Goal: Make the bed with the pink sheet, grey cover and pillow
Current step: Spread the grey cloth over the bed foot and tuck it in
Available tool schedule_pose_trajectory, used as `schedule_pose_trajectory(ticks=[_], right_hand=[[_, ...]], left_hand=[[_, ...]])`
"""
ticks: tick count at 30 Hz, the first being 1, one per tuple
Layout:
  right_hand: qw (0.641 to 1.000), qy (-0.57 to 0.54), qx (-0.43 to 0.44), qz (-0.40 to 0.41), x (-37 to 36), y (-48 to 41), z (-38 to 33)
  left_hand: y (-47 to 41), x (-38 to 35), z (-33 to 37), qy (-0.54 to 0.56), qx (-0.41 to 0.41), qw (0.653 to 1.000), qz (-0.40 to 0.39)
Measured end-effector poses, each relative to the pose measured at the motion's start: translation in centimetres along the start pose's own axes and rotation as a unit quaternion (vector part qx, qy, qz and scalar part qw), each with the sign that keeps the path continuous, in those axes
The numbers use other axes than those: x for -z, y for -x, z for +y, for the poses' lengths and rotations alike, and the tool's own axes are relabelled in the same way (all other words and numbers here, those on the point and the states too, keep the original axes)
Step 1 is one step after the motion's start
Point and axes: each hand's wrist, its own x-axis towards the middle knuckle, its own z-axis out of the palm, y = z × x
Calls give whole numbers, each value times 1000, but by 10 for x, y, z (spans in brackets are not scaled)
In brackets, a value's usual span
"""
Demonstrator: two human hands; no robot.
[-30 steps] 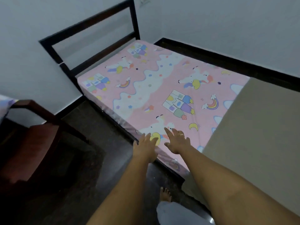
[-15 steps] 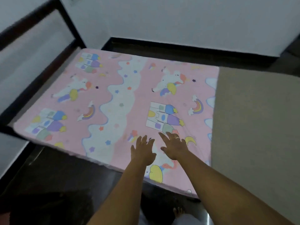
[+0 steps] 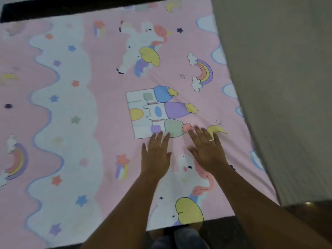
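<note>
view: head, looking down over the bed
pink sheet (image 3: 107, 87): spread flat over the mattress and fills most of the frame. It is printed with unicorns, rainbows, stars and a white wavy band. Faint creases fan out ahead of the right hand.
castle print (image 3: 156, 112): near the middle of the sheet, just beyond both sets of fingertips.
grey cover (image 3: 278, 105): dull grey-beige cloth on the right part of the bed. Its edge runs slantwise from the top down to the lower right. It overlaps the sheet and cuts off the blue-edged cloud prints along that side.
left hand (image 3: 156, 157): palm down on the sheet, fingers straight and only slightly spread, holding nothing. The fingertips touch the lower edge of the castle print.
right hand (image 3: 206, 151): palm down just beside the left hand, not touching it. The fingers are straight and a little fanned, gripping nothing. The fingertips lie by a coral star and the moon print (image 3: 218, 130).
ring (image 3: 211, 140): on one finger of the right hand.
left forearm (image 3: 125, 203): reaches in from the bottom edge across the near part of the sheet.
right forearm (image 3: 251, 203): reaches in from the lower right. With the left forearm it hides parts of the unicorn print (image 3: 188, 177).
floor (image 3: 71, 6): a dark strip beyond the far edge of the bed, and more dark ground below the near edge.
grey shape (image 3: 179, 238): low between the forearms, below the bed's near edge, too blurred to name.
</note>
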Motion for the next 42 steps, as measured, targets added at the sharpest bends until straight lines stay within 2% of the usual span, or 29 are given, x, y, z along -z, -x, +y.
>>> schedule_pose_trajectory(ticks=[4, 7, 10, 13, 16, 18, 19, 20, 22, 23, 26, 28, 31, 34, 36, 39, 41, 42], right_hand=[[997, -9, -25, 66, -36, -1, 4], [995, -28, -13, 96, -51, 9, -20], [996, -37, 43, 73, -62, 23, -58], [988, -62, 134, 34, -66, 44, -105], [962, -70, 263, -29, -63, 62, -139], [941, -154, 298, -42, -55, 51, -136], [939, -181, 292, -16, -47, 38, -126], [945, -190, 262, 45, -38, 22, -111], [956, -185, 146, 173, -15, -20, -61], [962, -160, 91, 201, -2, -40, -30], [984, -71, -4, 163, 17, -80, 44], [991, -36, -22, 126, 4, -88, 46], [993, 3, 24, 113, -36, -75, -21], [982, -46, 144, 117, -60, -41, -107], [970, -72, 217, 85, -64, -19, -152], [947, -91, 307, 35, -58, -19, -173], [941, -102, 315, 69, -45, -44, -158], [948, -109, 276, 112, -38, -63, -143]], left_hand=[[-26, -39, -13, 6, -49, 997, 64], [4, -68, -31, 6, -12, 996, 87], [45, -80, -52, 10, 31, 995, 98], [82, -87, -77, 2, 94, 993, 75], [107, -89, -89, 15, 168, 984, 58], [108, -85, -85, 45, 212, 973, 80], [101, -79, -79, 68, 225, 967, 98], [90, -74, -71, 83, 221, 964, 120], [57, -61, -49, 81, 164, 970, 160], [36, -54, -35, 77, 127, 974, 174], [-31, -37, 2, 65, 36, 979, 189], [-58, -37, 6, 53, 23, 985, 165], [-45, -58, -24, 63, 121, 981, 137], [12, -74, -59, 93, 260, 952, 135], [40, -76, -79, 119, 350, 921, 124], [64, -75, -97, 130, 428, 884, 137], [69, -74, -101, 131, 437, 875, 158], [68, -73, -102, 134, 443, 872, 158]])
